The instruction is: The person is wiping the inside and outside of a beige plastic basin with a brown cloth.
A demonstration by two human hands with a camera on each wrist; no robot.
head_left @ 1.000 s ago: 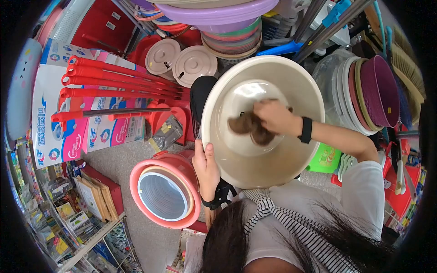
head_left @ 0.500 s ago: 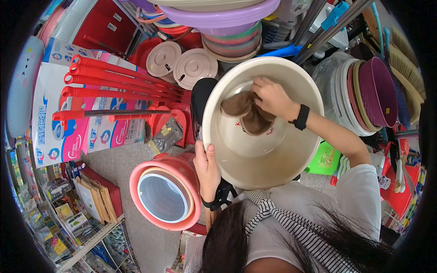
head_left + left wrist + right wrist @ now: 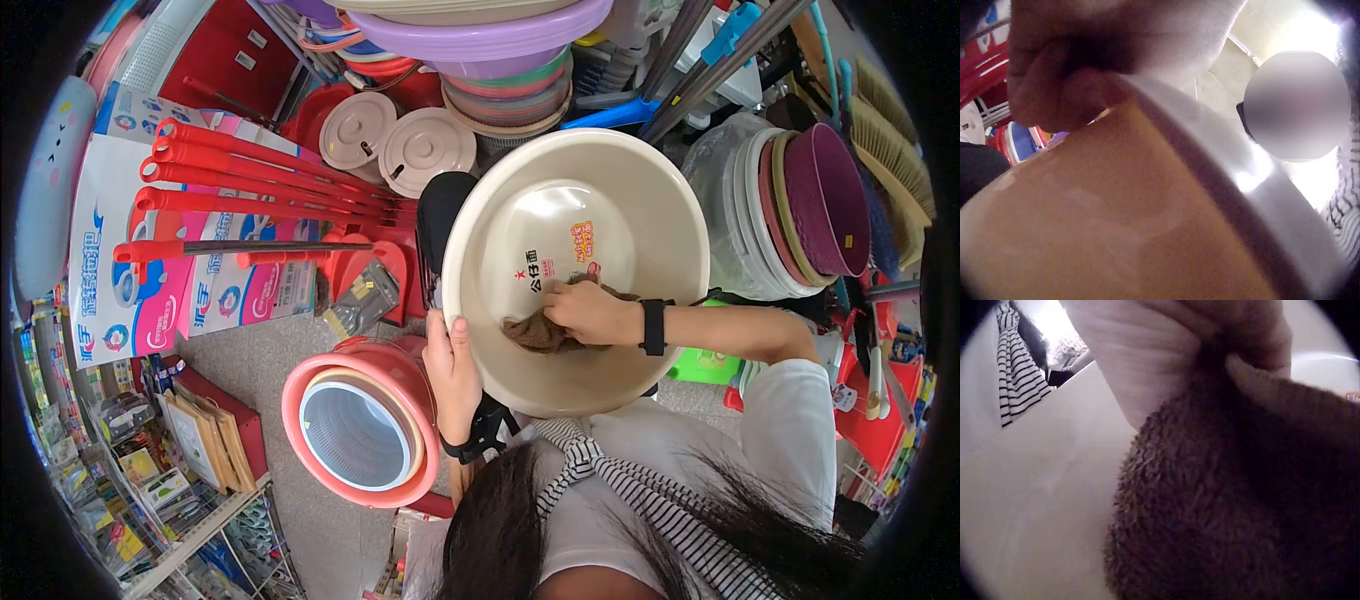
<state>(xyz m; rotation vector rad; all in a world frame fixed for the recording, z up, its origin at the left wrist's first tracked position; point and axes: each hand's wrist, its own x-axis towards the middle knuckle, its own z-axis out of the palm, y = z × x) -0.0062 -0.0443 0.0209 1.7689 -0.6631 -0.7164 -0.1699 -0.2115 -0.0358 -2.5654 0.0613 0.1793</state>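
Observation:
A large cream plastic basin (image 3: 640,190) is tilted toward the person, with printed red and black lettering on its inside bottom. My left hand (image 3: 453,375) grips the basin's rim on the left side, thumb lying along the edge; in the left wrist view the fingers (image 3: 1054,94) curl over the rim. Inside the basin, my right hand (image 3: 592,312) holds a bunched brown towel (image 3: 532,335) against the lower part of the bottom. The right wrist view shows the towel's (image 3: 1191,506) looped pile close up, with its upper fold gathered in the fingers.
Red-handled poles (image 3: 250,170) jut out at the left before printed boxes (image 3: 110,250). A pink bucket (image 3: 292,420) with nested baskets stands on the floor at lower left. Stacked purple basins (image 3: 490,45) rise behind, and more baskets (image 3: 825,200) stand at right.
My right hand has brought the towel from the upper middle of the basin's bottom down toward the person, uncovering the printed lettering. The left hand keeps its grip on the rim.

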